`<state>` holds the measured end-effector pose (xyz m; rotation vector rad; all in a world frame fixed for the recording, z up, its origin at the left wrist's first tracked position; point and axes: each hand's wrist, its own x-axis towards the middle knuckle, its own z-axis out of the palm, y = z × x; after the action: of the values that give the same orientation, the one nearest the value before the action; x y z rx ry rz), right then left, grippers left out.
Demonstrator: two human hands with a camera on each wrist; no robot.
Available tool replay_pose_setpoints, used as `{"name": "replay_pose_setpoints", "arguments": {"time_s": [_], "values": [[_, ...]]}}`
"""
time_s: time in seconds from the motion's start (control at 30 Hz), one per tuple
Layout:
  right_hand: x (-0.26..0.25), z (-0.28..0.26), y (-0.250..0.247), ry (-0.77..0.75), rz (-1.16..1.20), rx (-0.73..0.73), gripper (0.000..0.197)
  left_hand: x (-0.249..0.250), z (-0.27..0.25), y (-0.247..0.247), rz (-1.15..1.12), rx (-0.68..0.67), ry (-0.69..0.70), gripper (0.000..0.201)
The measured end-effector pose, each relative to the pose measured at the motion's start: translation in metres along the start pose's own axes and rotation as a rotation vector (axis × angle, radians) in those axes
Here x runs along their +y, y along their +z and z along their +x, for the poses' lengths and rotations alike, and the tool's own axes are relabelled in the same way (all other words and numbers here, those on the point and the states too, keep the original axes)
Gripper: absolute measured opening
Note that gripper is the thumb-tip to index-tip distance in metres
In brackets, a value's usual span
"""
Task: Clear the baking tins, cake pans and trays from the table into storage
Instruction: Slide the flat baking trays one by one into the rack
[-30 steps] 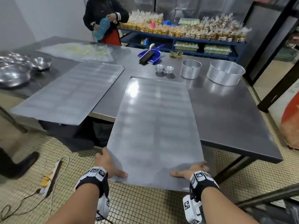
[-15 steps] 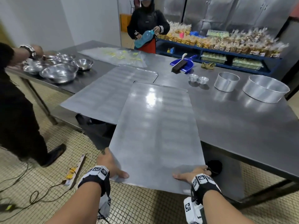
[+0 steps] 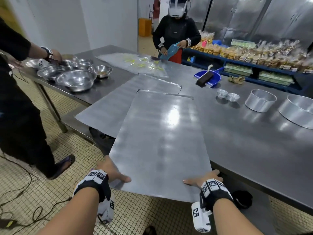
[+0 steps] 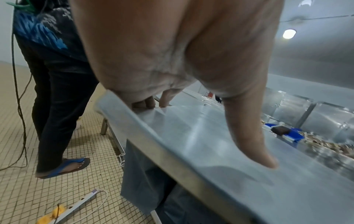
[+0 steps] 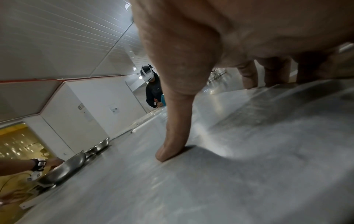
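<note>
At the far left a person in black reaches into a cluster of steel bowls on the far-left part of the worktop. Right of the bowls lies 1 flat baking tray, its near end hanging past the worktop edge. My left hand grips the near-left corner of a 2nd tray: my thumb lies flat on top and my other fingers curl under the edge. This tray lies lengthwise away from me, its far-left part overlapping the 1st tray and its near end sticking out over the tiled floor. My right hand holds the near-right corner the same way, thumb pressed on the top face, the other fingers wrapped round the side. At the far side a 2nd person in a white headset holds a blue bag. Further right on the worktop are a blue dustpan with a brush, 2 small tins, a round cake pan and a larger pan at the right edge.
</note>
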<state>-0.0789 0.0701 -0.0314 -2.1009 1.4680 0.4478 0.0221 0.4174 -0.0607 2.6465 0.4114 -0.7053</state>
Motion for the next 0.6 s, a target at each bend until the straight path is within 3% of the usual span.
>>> {"name": "replay_pose_setpoints", "arguments": {"time_s": [0.07, 0.23, 0.43, 0.6], "values": [[-0.027, 0.002, -0.003, -0.015, 0.008, 0.001, 0.150, -0.004, 0.043, -0.003, -0.105, 0.020, 0.001, 0.140], [-0.091, 0.006, -0.002, -0.060, 0.006, -0.037, 0.148, 0.018, 0.070, -0.060, -0.163, 0.067, -0.026, 0.114], [-0.157, 0.005, 0.001, -0.056, 0.015, -0.036, 0.141, 0.027, 0.121, -0.102, -0.211, 0.121, -0.081, 0.113], [-0.198, 0.000, 0.018, -0.043, 0.005, -0.060, 0.130, 0.035, 0.153, -0.138, -0.215, 0.124, -0.110, 0.098]]}}
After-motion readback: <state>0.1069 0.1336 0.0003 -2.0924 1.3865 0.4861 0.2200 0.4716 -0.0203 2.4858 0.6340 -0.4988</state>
